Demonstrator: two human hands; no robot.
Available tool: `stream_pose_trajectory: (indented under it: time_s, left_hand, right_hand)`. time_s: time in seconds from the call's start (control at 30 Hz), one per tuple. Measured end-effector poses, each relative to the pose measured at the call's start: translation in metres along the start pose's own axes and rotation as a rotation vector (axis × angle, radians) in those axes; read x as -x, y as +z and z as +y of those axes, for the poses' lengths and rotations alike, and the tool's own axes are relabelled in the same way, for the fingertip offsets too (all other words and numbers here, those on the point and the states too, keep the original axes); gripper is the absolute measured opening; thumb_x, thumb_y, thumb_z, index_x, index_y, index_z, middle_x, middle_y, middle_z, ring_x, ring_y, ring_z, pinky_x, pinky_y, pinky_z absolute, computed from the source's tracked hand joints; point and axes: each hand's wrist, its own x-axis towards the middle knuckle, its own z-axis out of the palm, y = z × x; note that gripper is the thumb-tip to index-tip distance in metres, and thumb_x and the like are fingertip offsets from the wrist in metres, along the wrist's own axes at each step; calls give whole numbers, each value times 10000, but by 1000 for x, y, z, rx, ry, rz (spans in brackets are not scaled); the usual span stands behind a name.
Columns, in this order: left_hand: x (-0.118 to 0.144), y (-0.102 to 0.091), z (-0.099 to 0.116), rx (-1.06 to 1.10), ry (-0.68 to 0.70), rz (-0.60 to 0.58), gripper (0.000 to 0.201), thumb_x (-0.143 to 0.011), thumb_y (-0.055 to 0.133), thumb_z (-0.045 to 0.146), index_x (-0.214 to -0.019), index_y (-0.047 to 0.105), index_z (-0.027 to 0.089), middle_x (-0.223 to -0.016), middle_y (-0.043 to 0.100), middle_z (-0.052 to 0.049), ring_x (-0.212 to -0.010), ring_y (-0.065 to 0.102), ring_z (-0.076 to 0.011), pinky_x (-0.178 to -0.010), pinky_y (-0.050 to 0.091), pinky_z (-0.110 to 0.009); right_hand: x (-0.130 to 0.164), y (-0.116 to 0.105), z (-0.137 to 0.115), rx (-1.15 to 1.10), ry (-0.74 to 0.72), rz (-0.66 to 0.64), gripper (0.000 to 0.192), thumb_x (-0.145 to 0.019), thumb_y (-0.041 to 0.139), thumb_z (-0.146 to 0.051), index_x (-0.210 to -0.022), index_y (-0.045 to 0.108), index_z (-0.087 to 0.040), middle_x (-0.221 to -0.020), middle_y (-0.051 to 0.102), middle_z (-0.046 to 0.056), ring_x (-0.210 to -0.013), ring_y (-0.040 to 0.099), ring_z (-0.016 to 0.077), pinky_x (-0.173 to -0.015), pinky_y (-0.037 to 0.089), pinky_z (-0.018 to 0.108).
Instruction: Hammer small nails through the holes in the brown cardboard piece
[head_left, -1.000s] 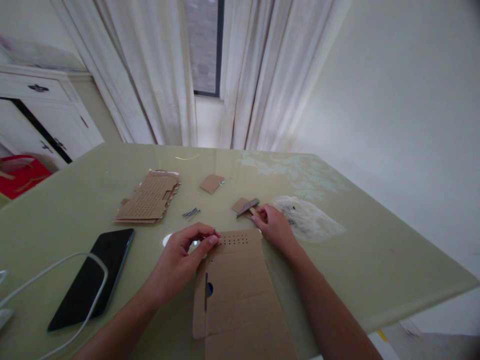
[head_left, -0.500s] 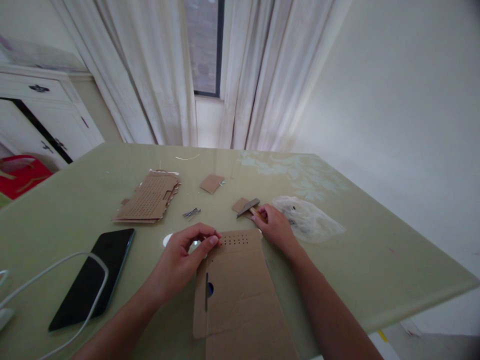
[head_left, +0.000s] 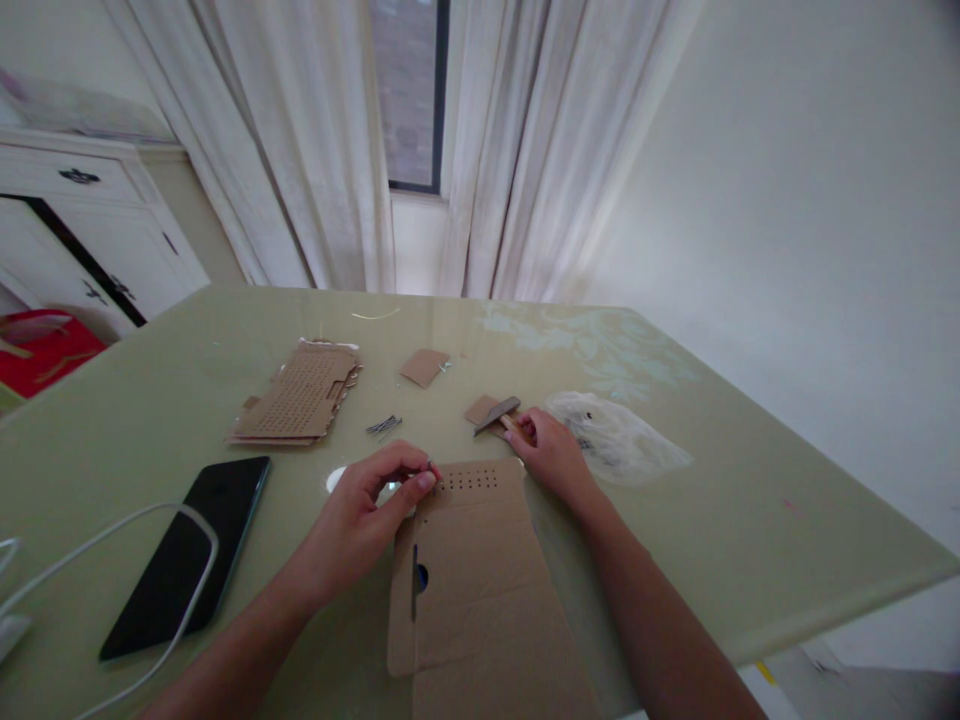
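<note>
A flat cardboard piece point(head_left: 480, 590) lies before me, with rows of small punched holes near its far edge. My left hand point(head_left: 379, 500) rests at its far left corner, thumb and forefinger pinching a nail point(head_left: 430, 465) beside the holes. My right hand point(head_left: 551, 450) is closed round the wooden handle of a small hammer point(head_left: 498, 414). The hammer's head lies over a small cardboard square point(head_left: 478, 408), to the right of the holes. A little heap of loose nails point(head_left: 385, 425) sits beyond my left hand.
Stacked perforated cardboard point(head_left: 300, 395) lies at the left. A black phone or tablet point(head_left: 187, 560) sits nearer, crossed by a white cable point(head_left: 196, 525). Further back is another cardboard square point(head_left: 424, 367). A clear plastic bag point(head_left: 619, 435) lies right of the hammer.
</note>
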Motion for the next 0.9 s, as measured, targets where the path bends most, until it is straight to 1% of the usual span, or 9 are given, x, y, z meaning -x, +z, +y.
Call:
stream_pose_trajectory:
  time_s: [0.13,0.23,0.4,0.67,0.9]
  left_hand:
    - [0,0,1,52,-69,-32,288,-1037,647,442,-910,753,206,-849,724,-23,-797,638,-170,-707,482,-264]
    - [-1,0,1,69,-104,-31,314,-1028,660,477,-926,773,203,-871,748,-36,-815,655,-178,-718,496,-267]
    - [-1,1,0,112,-107,-30,321,-1020,682,496,-972,809,206,-962,805,-61,-893,717,-203,-800,544,-292]
    - [0,1,-3,101,-133,-5,339,-998,716,525,-974,832,207,-989,828,-66,-894,733,-212,-796,553,-298]
    - [1,1,-5,94,-110,-6,320,-1011,707,511,-983,831,217,-983,825,-56,-896,731,-202,-802,544,-289]
  right_hand:
    - [0,-1,-1,1,1,0,146,-956,716,-327,-961,629,-210,-901,693,50,-787,604,213,-711,371,311]
    - [1,-1,-1,4,1,2,143,-954,719,-318,-957,630,-207,-910,693,53,-800,604,215,-717,370,312]
    - [0,-1,-1,3,2,-1,148,-957,720,-327,-962,635,-206,-914,696,52,-796,606,212,-716,375,311]
    - [0,0,-1,0,6,-3,151,-954,724,-331,-970,635,-210,-914,700,51,-795,615,214,-710,378,307]
    - [-1,1,2,7,-4,3,147,-950,721,-330,-958,632,-213,-909,698,54,-796,613,215,-713,376,312]
